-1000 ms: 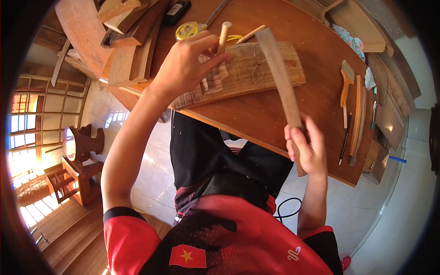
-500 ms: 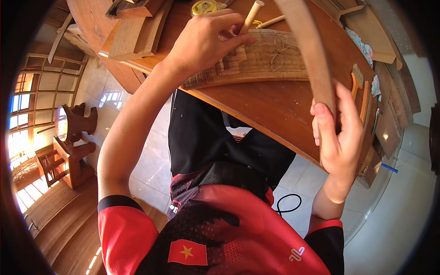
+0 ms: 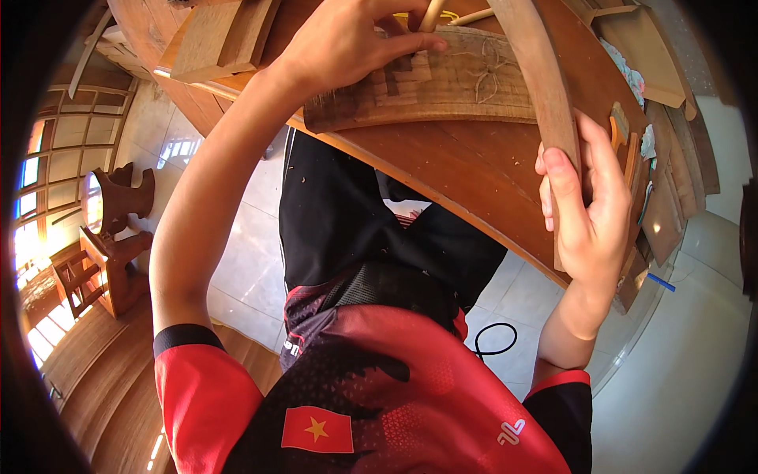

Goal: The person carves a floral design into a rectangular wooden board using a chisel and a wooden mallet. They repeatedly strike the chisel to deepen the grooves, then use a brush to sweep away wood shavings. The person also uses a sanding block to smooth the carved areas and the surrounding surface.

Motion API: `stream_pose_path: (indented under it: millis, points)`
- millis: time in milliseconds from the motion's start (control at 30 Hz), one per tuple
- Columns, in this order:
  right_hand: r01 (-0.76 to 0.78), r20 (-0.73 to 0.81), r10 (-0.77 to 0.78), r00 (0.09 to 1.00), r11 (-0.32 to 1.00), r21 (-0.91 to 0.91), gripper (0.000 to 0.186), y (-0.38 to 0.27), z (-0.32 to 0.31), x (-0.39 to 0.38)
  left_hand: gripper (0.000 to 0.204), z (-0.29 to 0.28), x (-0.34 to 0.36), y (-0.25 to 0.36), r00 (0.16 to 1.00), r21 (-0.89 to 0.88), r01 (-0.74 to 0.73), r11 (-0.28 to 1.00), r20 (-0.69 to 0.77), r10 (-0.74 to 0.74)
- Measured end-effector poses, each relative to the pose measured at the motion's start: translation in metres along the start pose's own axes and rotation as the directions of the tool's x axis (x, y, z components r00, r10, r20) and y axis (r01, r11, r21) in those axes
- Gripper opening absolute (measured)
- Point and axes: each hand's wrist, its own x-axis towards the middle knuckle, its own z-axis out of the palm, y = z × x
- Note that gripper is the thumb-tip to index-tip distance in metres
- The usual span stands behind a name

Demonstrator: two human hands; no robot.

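we see the left hand [image 3: 347, 43] curled down on the carved wooden panel [image 3: 466, 83], its fingers closed round a thin pale wooden handle [image 3: 432, 14] that stands up out of the grip at the top edge of the view; the tool's working end is hidden under the hand. the right hand [image 3: 588, 213] is wrapped round a long curved wooden slat [image 3: 541, 71], thumb on the near face and fingers behind, the slat rising from the fist across the right end of the panel. the panel lies on a reddish-brown round table [image 3: 474, 182], with a line-cut flower pattern beside the left fingertips. flat boards [image 3: 217, 35] lie stacked at the table's far left, an orange-handled tool [image 3: 616, 130] just beyond the right hand. a black cable [image 3: 493, 340] loops on the pale tiled floor [image 3: 253, 261] below
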Motion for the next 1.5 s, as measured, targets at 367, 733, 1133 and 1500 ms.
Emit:
stream_pose_path:
  millis: [367, 733, 1133, 1500]
  points:
    - [0.042, 0.024, -0.041, 0.999, 0.997, -0.061, 0.032, 0.002, -0.002, 0.000, 0.022, -0.003, 0.000, 0.005, 1.000, 0.046, -0.010, 0.999, 0.016, 0.009]
    - [0.041, 0.037, -0.036, 0.999, 0.990, -0.137, 0.033, -0.010, -0.002, 0.000, 0.021, 0.004, -0.007, 0.006, 0.999, 0.051, -0.019, 0.999, -0.050, 0.022]
    - [0.010, 0.031, -0.007, 0.999, 0.997, -0.071, 0.036, -0.009, -0.004, 0.002, 0.019, -0.004, 0.007, 0.003, 0.990, 0.034, -0.118, 0.992, 0.076, 0.115]
    - [0.081, -0.006, -0.082, 0.997, 0.991, -0.107, 0.035, -0.006, -0.007, 0.005, 0.022, 0.002, 0.002, 0.004, 0.997, 0.094, -0.081, 0.992, -0.007, 0.082]
